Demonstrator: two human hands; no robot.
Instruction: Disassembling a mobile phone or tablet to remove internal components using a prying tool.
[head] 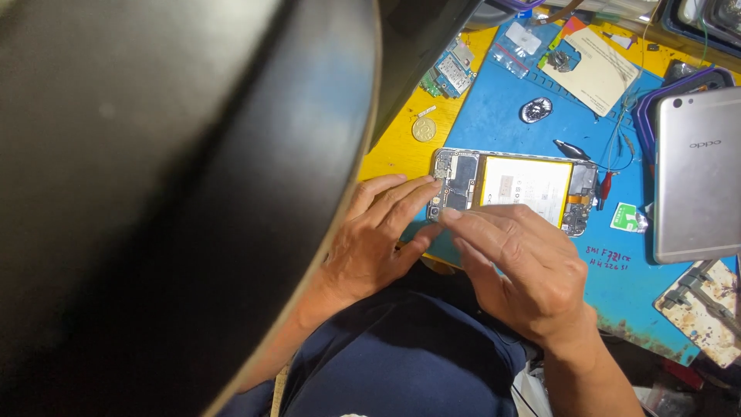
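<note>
1. Pretty clearly a phone repair bench, workshop vibe all the way.
2. Both hands rest on an opened smartphone with bare circuit board and white battery (513,189), lying on a blue rubber work mat (502,116) over a yellow tabletop (394,150).
3. Beyond the left hand (370,239): a loose green circuit board (448,75) and a small round coin (424,128).
4. Out past the right hand (532,270): a silver phone back cover (698,174) and black tweezers (571,149).
</note>
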